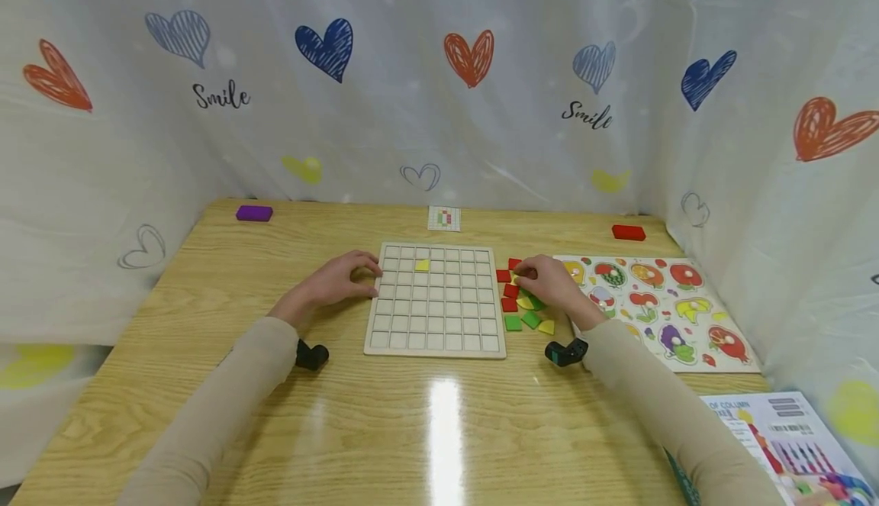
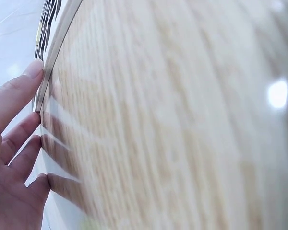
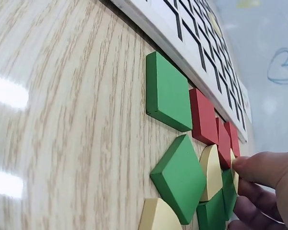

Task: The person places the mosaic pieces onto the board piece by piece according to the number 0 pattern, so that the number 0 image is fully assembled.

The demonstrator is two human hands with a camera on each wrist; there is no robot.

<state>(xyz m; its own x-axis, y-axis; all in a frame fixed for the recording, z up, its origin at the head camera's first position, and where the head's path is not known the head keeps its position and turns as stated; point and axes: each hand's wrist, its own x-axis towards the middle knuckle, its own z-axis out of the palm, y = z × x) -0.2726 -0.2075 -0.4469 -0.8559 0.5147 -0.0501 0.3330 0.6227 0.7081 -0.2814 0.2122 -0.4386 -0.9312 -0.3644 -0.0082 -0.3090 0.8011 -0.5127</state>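
Note:
A pale wooden grid board (image 1: 436, 327) lies mid-table with one yellow piece (image 1: 422, 265) set in an upper cell. My left hand (image 1: 367, 273) rests at the board's left edge. In the left wrist view its straight fingers (image 2: 19, 124) touch the board's rim (image 2: 50, 72). My right hand (image 1: 523, 271) is over a pile of red, green and yellow pieces (image 1: 525, 315) just right of the board. In the right wrist view the thumb and fingers (image 3: 264, 167) pinch a yellow piece (image 3: 234, 175) beside a row of red squares (image 3: 204, 117) and a green square (image 3: 168, 93).
A colourful fruit puzzle board (image 1: 700, 361) lies right of the pile. A purple block (image 1: 254, 213), a small pattern card (image 1: 443, 218) and a red block (image 1: 628, 232) sit along the far edge. A printed booklet (image 1: 783, 437) lies at the near right corner. A heart-patterned curtain surrounds the table.

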